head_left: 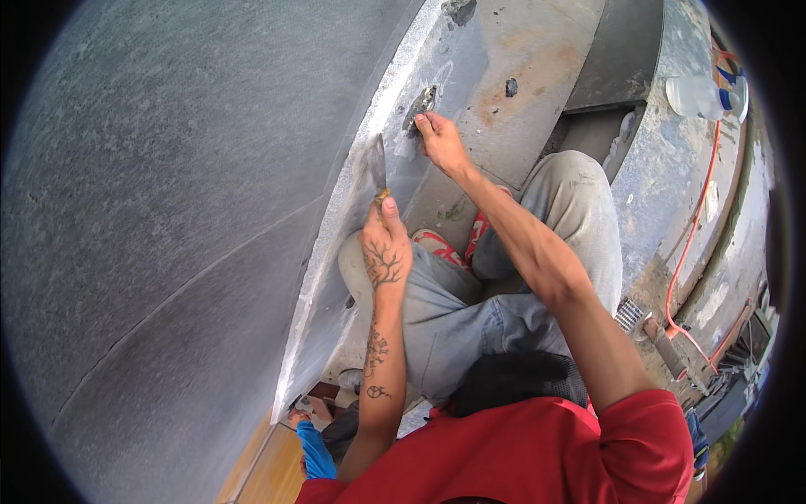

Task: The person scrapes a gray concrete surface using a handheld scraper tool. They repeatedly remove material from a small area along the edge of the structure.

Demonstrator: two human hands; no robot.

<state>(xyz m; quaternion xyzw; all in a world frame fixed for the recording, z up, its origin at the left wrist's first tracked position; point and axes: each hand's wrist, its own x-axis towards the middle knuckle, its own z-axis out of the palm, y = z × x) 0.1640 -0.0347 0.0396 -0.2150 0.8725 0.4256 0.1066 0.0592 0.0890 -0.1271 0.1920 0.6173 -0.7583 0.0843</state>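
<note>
My left hand [388,244] is wrapped round the handle of a putty knife [378,164], its thin metal blade pointing up beside the whitish edge [357,168] of a broad grey slab. At a rough, dark hole [417,107] in the grey wall face below that edge, my right hand [441,143] has its thumb and fingers pinched together. Whatever sits between those fingertips is too small or hidden to make out. The blade stands a short way from the hole, apart from my right hand.
The grey slab [185,185] fills the left side. A second broken hole [460,10] lies farther along the wall. A dark lump [511,86] is on the floor. To the right are a plastic jug [697,97] and an orange cable [695,223]. Another person's blue sleeve [315,449] shows lower left.
</note>
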